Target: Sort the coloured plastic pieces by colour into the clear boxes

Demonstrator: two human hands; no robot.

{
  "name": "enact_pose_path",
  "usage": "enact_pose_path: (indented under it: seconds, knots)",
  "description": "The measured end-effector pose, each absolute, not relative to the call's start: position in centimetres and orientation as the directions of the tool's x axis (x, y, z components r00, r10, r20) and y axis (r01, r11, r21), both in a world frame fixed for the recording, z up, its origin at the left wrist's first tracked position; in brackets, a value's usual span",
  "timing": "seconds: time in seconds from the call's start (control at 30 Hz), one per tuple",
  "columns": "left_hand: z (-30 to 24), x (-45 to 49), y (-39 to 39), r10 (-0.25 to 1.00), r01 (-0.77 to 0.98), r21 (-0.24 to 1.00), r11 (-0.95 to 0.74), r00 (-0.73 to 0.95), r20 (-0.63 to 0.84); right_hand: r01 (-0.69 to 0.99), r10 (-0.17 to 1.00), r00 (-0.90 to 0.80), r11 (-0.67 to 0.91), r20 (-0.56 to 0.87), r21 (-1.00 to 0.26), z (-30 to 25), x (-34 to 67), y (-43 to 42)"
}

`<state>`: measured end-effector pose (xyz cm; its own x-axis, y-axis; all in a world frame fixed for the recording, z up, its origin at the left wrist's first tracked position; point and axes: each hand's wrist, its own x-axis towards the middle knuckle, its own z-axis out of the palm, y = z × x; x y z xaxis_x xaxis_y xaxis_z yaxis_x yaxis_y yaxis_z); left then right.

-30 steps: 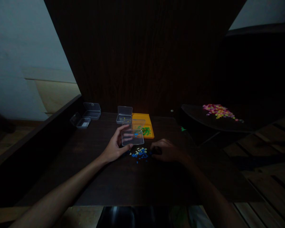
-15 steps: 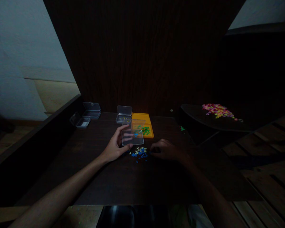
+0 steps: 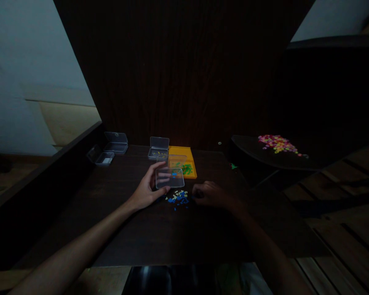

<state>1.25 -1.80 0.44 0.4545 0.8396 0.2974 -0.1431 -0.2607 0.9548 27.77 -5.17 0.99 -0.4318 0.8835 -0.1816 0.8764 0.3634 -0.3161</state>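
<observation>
Clear plastic box (image 3: 169,177) is pinched by its edges in the grip of the left hand (image 3: 146,192), just behind the blue and white pieces (image 3: 178,198) on the bench (image 3: 160,237). The right hand (image 3: 207,194) rests beside the pile; its grip is too dark to tell. Judged best practice: keep the box level and close to the pile. No writing is legible.

Pieces (image 3: 178,198) lie on the table (image 3: 160,237), with box (image 3: 169,178) and tray (image 3: 181,150) behind them.
</observation>
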Motion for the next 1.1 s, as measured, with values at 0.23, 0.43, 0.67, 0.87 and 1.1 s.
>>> enact_pose_path:
  seconds: [0.23, 0.43, 0.67, 0.87, 1.1]
  knots:
    - [0.7, 1.4, -2.0, 0.843, -0.154, 0.961, -0.231, 0.462, 0.277, 0.789, 0.883, -0.457, 0.35, -0.104, -0.505, 1.9, 28.5, -4.9]
    - [0.4, 1.5, -2.1, 0.83, -0.176, 0.963, -0.204, 0.49, 0.266, 0.633, 0.902, -0.43, 0.285, -0.021, -0.719, 3.5, 28.4, -4.4]
    - [0.1, 1.5, -2.1, 0.822, -0.212, 0.963, -0.168, 0.509, 0.256, 0.681, 0.849, -0.525, 0.46, 0.059, -0.57, 7.1, 24.1, -3.0]
    - [0.0, 1.7, -2.0, 0.781, -0.26, 0.955, -0.145, 0.562, 0.271, 0.786, 0.821, -0.57, 0.555, 0.028, -0.272, 6.7, 21.0, -1.5]
    - [0.0, 1.6, -2.1, 0.796, -0.24, 0.964, -0.117, 0.558, 0.236, 0.828, 0.841, -0.542, 0.534, 0.004, -0.17, 5.6, 20.1, -1.5]
